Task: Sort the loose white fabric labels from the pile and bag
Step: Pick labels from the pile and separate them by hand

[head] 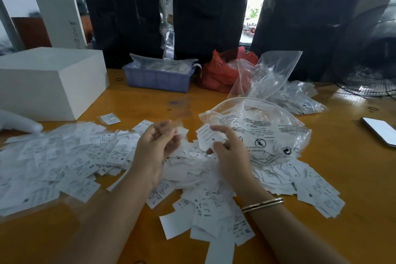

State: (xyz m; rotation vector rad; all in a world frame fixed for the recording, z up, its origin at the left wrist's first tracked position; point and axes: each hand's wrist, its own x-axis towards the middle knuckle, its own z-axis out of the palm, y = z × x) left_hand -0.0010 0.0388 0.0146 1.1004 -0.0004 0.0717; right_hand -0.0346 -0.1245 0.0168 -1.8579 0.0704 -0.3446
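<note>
Sorting is in hand: labels are being drawn from the pile (120, 156) and checked by size. Nearest the viewer, loose white labels lie on the counter (353, 210) beneath and on both sides of the two hands. The right hand (227, 148) has its grip clamped on a small stack of labels (209, 135), thumb below and fingers curled over the top; an "S" shows on the face. The left hand (156, 146), just beside it, has its fingers partly curled, and a blurred label at the fingertips appears pinched, though this is not certain. Just beyond the right grip lies the clear printed bag (263, 130), mouth towards the hands. Judged next: match the left label's size against the held stack, then add it or set it aside.
</note>
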